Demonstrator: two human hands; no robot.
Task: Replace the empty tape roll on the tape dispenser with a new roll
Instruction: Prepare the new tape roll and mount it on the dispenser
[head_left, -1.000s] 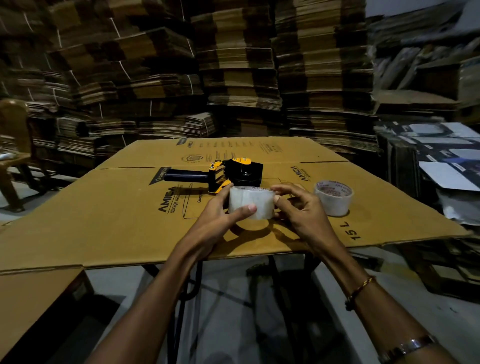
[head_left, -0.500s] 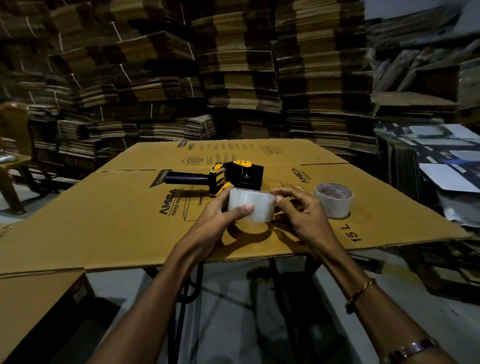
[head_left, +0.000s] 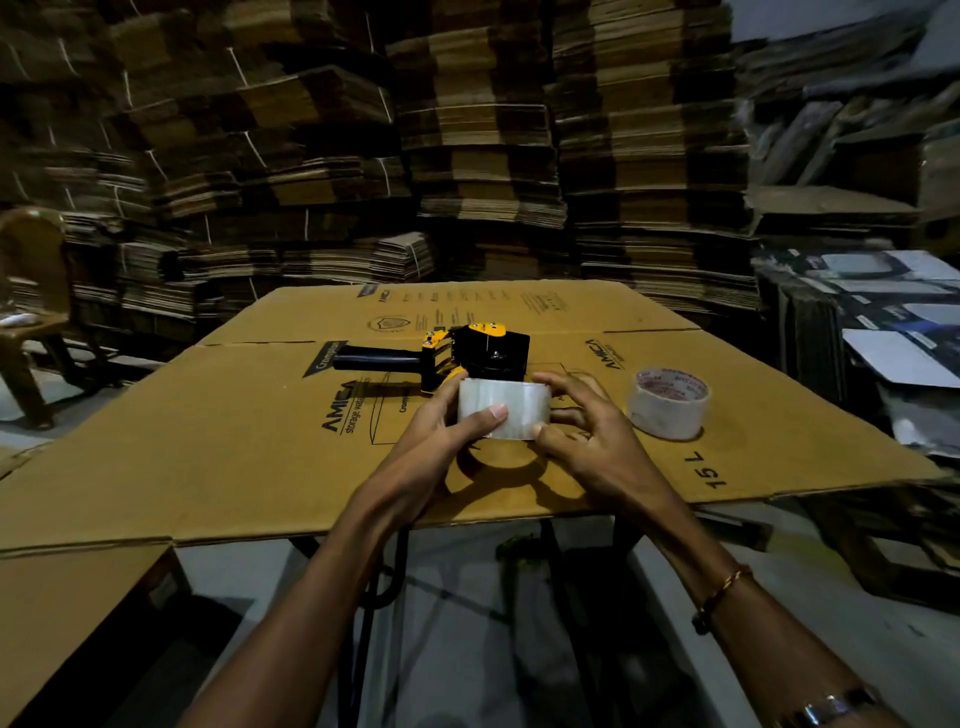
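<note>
Sideways, tape roll axis horizontal

roll: the clear, wide roll of packing tape barely moved, maybe got turned a touch in the grip
right hand: the right hand slid its thumb down to the roll's lower right corner
left hand: the left hand shifted its thumb a bit further across the front
</note>
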